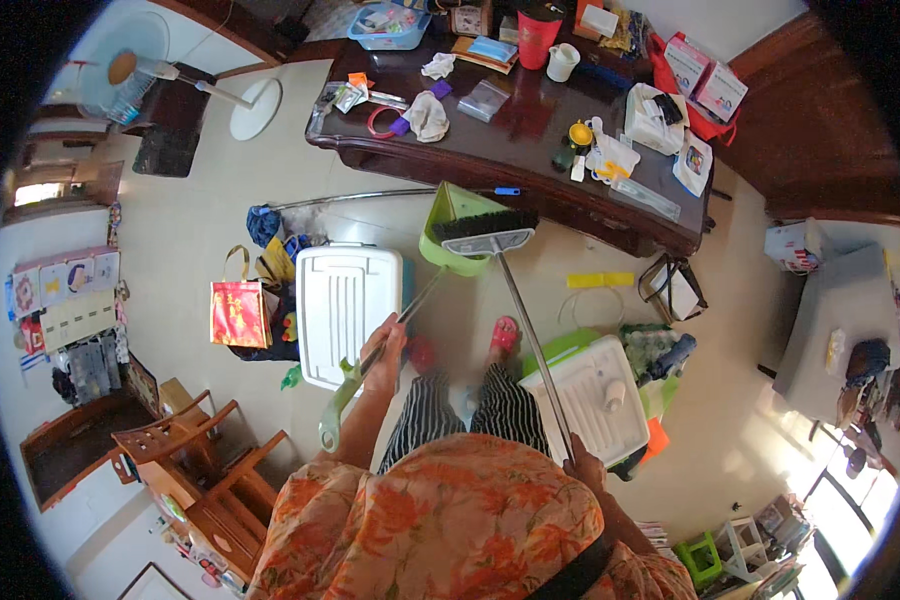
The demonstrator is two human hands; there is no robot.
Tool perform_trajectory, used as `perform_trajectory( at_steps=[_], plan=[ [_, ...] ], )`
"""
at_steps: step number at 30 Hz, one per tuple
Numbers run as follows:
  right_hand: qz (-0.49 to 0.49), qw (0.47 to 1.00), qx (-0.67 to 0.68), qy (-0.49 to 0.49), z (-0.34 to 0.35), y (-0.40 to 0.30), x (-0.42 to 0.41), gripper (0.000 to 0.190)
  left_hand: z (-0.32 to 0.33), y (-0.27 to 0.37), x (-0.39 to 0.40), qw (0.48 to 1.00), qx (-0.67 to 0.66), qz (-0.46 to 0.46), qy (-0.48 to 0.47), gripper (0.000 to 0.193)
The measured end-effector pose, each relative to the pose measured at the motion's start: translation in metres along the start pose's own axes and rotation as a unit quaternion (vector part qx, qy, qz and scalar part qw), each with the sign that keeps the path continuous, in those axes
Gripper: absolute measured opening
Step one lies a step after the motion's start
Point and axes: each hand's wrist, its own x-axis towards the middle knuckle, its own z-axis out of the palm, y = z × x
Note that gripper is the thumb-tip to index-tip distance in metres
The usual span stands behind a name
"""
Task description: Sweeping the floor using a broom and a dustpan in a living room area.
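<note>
My left hand (384, 354) is closed around the handle of a green long-handled dustpan (457, 196), whose pan lies ahead of my feet beside the dark wooden table. My right hand (586, 466) grips the metal pole of a broom (489, 241) with a grey head and black bristles. The broom head overlaps the open pan in this view; whether the bristles touch it I cannot tell. A mop (262, 223) with a blue head and a metal pole lies behind the pan, partly hidden by it.
A lidded storage box (349, 307) stands at my left, near a red gift bag (238, 315). Another white-lidded box (596, 405) is close on my right. The cluttered dark table (420, 161) spans the far side. Wooden chairs (232, 517) and a pedestal fan (255, 109) stand to the left.
</note>
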Motion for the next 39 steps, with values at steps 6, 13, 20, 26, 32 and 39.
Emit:
perform_trajectory(
  at_steps=[6,13,20,26,32,39],
  plan=[
    [-0.042,0.994,0.018,0.099,0.038,-0.019,-0.01,0.064,-0.031,-0.01,0.01,0.999,0.038,-0.013,-0.034,0.044],
    [-0.018,0.981,0.133,0.144,0.116,-0.042,-0.039,0.053,-0.044,-0.086,0.025,0.988,0.047,0.067,-0.128,0.027],
    [0.009,0.947,0.279,0.158,0.171,-0.044,-0.01,0.041,0.002,-0.118,0.058,0.917,0.296,0.223,-0.149,0.015],
    [0.006,0.926,0.358,0.121,0.167,-0.052,0.023,0.041,-0.044,-0.164,0.135,0.965,-0.155,-0.024,-0.21,0.022],
    [0.054,0.94,0.29,0.17,0.147,-0.036,0.058,0.044,-0.017,-0.114,0.117,0.951,0.217,0.071,-0.21,0.022],
    [0.023,0.94,0.295,0.167,0.155,-0.008,0.137,0.054,0.004,-0.072,0.094,0.98,0.153,-0.027,-0.126,0.029]
  ],
)
